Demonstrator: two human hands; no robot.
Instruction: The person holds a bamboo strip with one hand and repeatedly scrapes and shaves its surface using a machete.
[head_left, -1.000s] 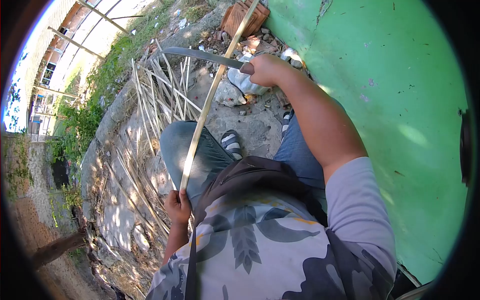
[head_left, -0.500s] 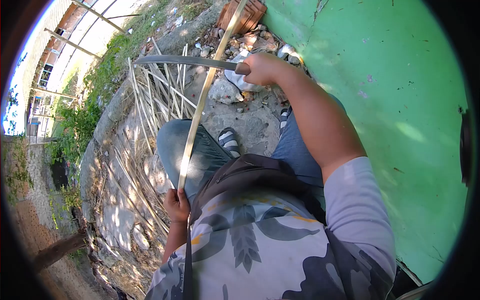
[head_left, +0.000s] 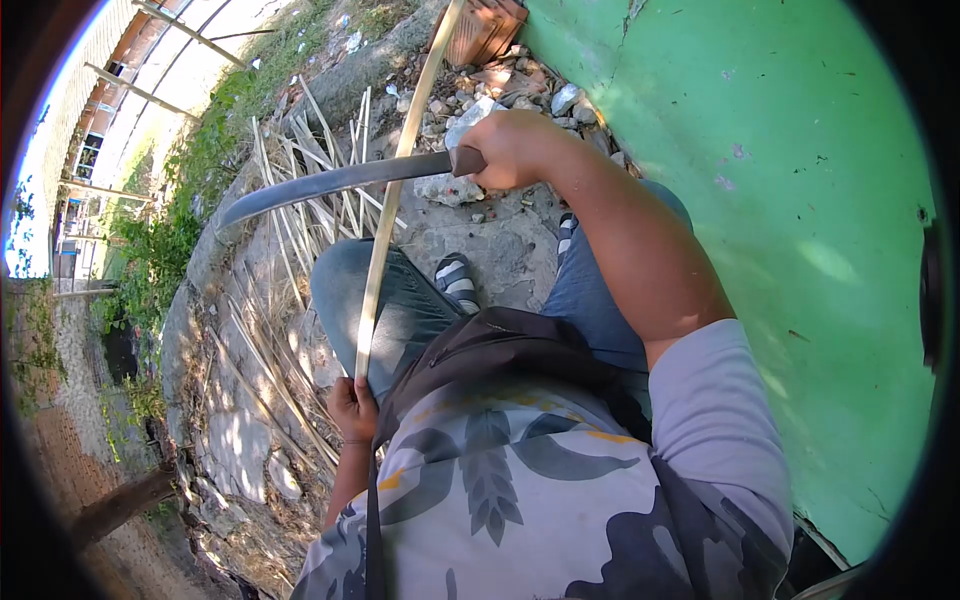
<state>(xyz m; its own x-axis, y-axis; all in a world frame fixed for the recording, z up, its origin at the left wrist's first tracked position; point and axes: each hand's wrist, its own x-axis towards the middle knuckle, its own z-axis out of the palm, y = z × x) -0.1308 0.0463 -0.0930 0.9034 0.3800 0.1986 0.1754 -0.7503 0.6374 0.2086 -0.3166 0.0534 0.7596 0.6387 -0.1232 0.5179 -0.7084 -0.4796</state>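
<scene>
A long pale strip (head_left: 400, 165) rises from beside my left thigh to the top edge of the view. My left hand (head_left: 353, 408) is closed on its lower end. The fingers of my right hand (head_left: 505, 148) wrap round the brown handle of a long curved knife (head_left: 335, 180). Its blade points left and crosses the strip about midway; whether the two touch cannot be made out. The knife's tip is over the ground at the left, past the strip.
Many thin strips (head_left: 285, 225) lie on the ground to the left. Stones and rubble (head_left: 450, 190) lie ahead, near stacked orange tiles (head_left: 485, 30). A green wall (head_left: 800, 200) stands close on the right. Green plants (head_left: 155, 240) grow at the left.
The knife has moved down along the strip toward my body, its tip swinging lower left. My right hand has come nearer and the strip's upper part has tilted slightly left. My left hand stays closed.
</scene>
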